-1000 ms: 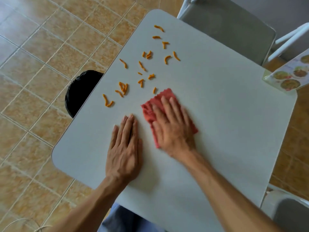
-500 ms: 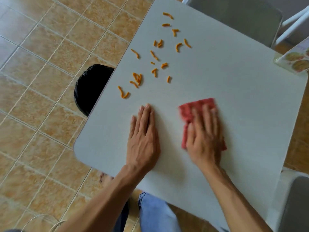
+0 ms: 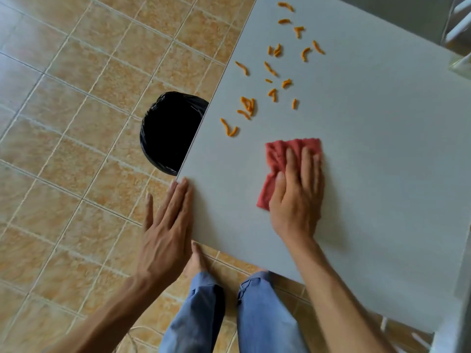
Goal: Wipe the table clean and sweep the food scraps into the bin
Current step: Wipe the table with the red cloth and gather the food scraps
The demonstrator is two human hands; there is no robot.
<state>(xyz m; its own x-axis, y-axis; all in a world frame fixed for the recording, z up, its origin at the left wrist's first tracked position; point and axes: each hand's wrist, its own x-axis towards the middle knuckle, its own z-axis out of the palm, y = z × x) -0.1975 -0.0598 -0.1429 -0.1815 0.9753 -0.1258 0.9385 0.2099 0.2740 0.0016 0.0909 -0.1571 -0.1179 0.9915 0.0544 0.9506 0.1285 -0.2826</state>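
A white square table (image 3: 369, 149) fills the right of the view. Several orange food scraps (image 3: 274, 70) lie scattered along its far left part. My right hand (image 3: 297, 194) presses flat on a red cloth (image 3: 276, 159) just below the scraps. My left hand (image 3: 165, 225) lies flat with fingers together at the table's near left corner, fingertips on the edge, holding nothing. A bin lined with a black bag (image 3: 169, 131) stands on the floor, partly hidden under the table's left edge.
Tan floor tiles (image 3: 76, 123) spread to the left. My legs in blue jeans (image 3: 229, 314) and a bare foot show below the table's near edge. A grey chair (image 3: 407, 14) stands beyond the far side, and another chair's edge (image 3: 461, 301) at the right.
My right hand has slid the red cloth back left, below the scraps. My left hand has moved off the tabletop to its near left corner. The view has shifted right and nearer.
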